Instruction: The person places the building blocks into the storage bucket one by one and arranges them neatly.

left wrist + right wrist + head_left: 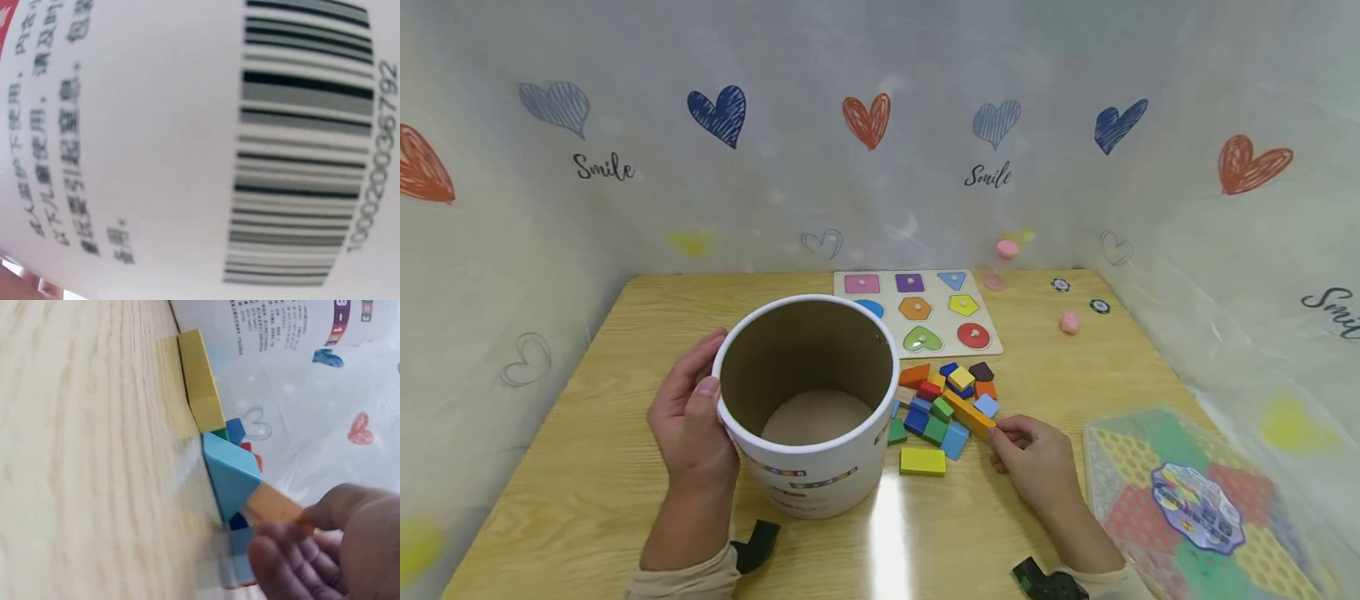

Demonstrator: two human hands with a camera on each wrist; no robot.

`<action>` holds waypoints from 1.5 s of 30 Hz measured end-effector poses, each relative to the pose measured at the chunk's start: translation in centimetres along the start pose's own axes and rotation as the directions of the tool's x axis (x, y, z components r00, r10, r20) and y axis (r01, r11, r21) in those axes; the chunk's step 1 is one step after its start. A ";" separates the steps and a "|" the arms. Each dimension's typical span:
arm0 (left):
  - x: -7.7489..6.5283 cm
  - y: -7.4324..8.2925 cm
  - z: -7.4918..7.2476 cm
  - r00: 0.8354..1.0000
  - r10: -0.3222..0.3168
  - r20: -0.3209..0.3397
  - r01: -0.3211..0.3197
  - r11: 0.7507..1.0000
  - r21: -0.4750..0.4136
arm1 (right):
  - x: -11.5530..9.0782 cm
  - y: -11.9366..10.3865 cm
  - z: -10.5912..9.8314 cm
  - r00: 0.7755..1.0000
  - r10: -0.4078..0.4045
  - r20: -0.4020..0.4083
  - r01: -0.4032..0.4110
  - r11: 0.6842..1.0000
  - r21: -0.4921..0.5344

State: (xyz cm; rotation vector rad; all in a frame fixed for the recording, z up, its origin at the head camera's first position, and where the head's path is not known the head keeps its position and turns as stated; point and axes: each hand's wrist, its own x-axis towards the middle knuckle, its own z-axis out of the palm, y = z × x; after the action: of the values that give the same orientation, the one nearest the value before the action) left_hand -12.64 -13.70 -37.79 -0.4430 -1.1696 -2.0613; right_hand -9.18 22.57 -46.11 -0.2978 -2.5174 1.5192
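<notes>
My left hand [696, 417] holds the outer left side of a large white bucket [827, 483], its thumb close to the rim. The bucket's open top faces me and bare cardboard shows inside. In the left wrist view the printed bucket wall [169, 125], with a barcode, fills nearly everything. My right hand [1037, 462] pinches the near end of a long orange block [967, 414] between thumb and fingers. That block lies over a pile of coloured wooden blocks [935, 429]. Beside the pile, a yellow block [922, 461] lies flat near the bucket.
Behind the bucket lies a shape puzzle board [992, 343] with knobbed pieces. A pink hourglass [995, 282], a small pink piece [1070, 322] and two round chips [1099, 307] are at the back right. A clear patterned box [1198, 508] sits at the right edge.
</notes>
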 end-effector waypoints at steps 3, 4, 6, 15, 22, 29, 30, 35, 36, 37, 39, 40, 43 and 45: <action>-0.3 -0.3 0.5 1.000 -0.022 0.017 0.022 0.999 0.031 | -0.9 -1.1 -1.0 0.998 -0.014 -0.064 0.024 0.989 0.147; -0.4 -0.4 0.6 0.999 -0.029 0.025 0.028 0.999 0.039 | -1.3 -1.8 -1.4 0.995 -0.034 -0.089 0.052 0.978 0.204; -0.5 -0.5 0.9 0.998 -0.042 0.043 0.039 0.998 0.049 | -2.1 -3.8 -2.2 0.987 -0.086 -0.139 0.129 0.930 0.344; -0.7 -0.7 0.9 0.996 -0.041 0.075 0.036 0.997 0.072 | -3.6 -13.2 -1.2 0.819 -0.563 -0.108 0.480 0.569 0.668; -0.8 -0.9 1.2 0.996 -0.036 0.076 0.030 0.997 0.074 | -3.3 -13.9 1.1 0.816 -0.577 -0.025 0.480 0.653 0.586; -0.2 -0.4 1.4 0.997 -0.019 0.073 0.012 0.995 0.101 | -2.2 -9.0 0.6 0.947 -0.312 0.071 0.242 0.844 0.479; -0.2 -0.3 1.4 0.997 -0.017 0.072 0.010 0.995 0.103 | -2.0 -7.8 0.7 0.965 -0.232 0.121 0.154 0.879 0.451; 0.0 0.0 1.1 0.999 -0.011 0.051 0.005 0.993 0.115 | -1.0 -2.9 1.7 0.926 0.074 0.371 -0.178 0.951 0.254; 0.0 0.1 1.0 0.999 -0.008 0.044 0.003 0.994 0.110 | -0.8 -2.3 1.9 0.907 0.095 0.411 -0.199 0.955 0.218; 0.1 0.1 0.9 0.999 -0.003 0.037 -0.001 0.995 0.104 | -0.7 -1.8 2.1 0.890 0.105 0.445 -0.208 0.960 0.190; 0.1 0.1 0.7 1.000 0.007 0.023 -0.009 0.996 0.094 | -0.5 -1.3 2.4 0.860 0.099 0.501 -0.189 0.973 0.133; 0.1 0.1 0.5 1.000 0.012 0.017 -0.013 0.996 0.092 | -0.5 -1.2 2.6 0.848 0.092 0.522 -0.173 0.979 0.108; 0.1 0.2 0.2 1.000 0.023 0.006 -0.024 0.996 0.089 | -0.6 -1.4 2.8 0.828 0.071 0.556 -0.106 0.994 0.030; 0.0 0.2 0.1 1.000 0.026 0.004 -0.026 0.995 0.100 | -0.7 -1.7 2.9 0.823 0.063 0.565 -0.068 0.998 -0.013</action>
State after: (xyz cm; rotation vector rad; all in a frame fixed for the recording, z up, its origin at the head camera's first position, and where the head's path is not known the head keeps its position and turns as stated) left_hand -12.51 -13.74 -37.59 -0.4104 -1.2560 -1.9704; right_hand -9.37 19.14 -45.97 0.0960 -2.9606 1.8677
